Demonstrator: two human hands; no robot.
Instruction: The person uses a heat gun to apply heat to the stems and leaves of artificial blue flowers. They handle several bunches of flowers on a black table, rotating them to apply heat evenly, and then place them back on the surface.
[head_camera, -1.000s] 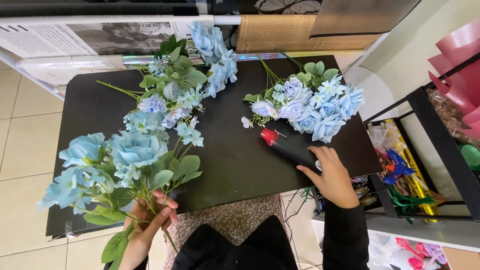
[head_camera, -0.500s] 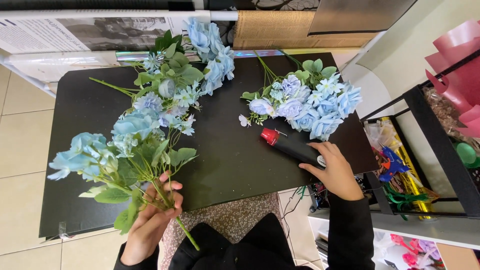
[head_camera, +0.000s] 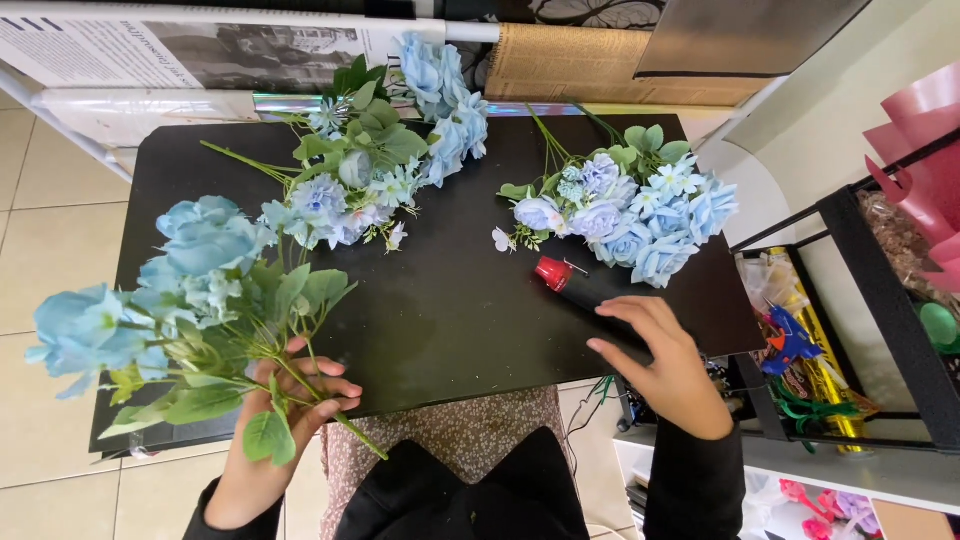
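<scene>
My left hand (head_camera: 285, 415) grips the green stems of a bunch of pale blue artificial roses (head_camera: 175, 300), held over the near left corner of the black table (head_camera: 450, 310) with the blooms pointing left. My right hand (head_camera: 665, 365) rests on a black tool with a red tip (head_camera: 560, 278) lying on the table's right side. Its fingers lie loosely over the tool's black body. Two more blue flower bunches lie on the table: one at the back middle (head_camera: 385, 150), one at the back right (head_camera: 630, 205).
Rolls of printed wrapping paper (head_camera: 200, 50) lie along the table's far edge. A black shelf rack (head_camera: 870, 300) with a blue tool (head_camera: 790, 340), ribbons and pink paper stands to the right. Tiled floor lies to the left.
My left hand has swung the held bunch further left and lower, toward the table's near left corner. My right hand stays on the black tool.
</scene>
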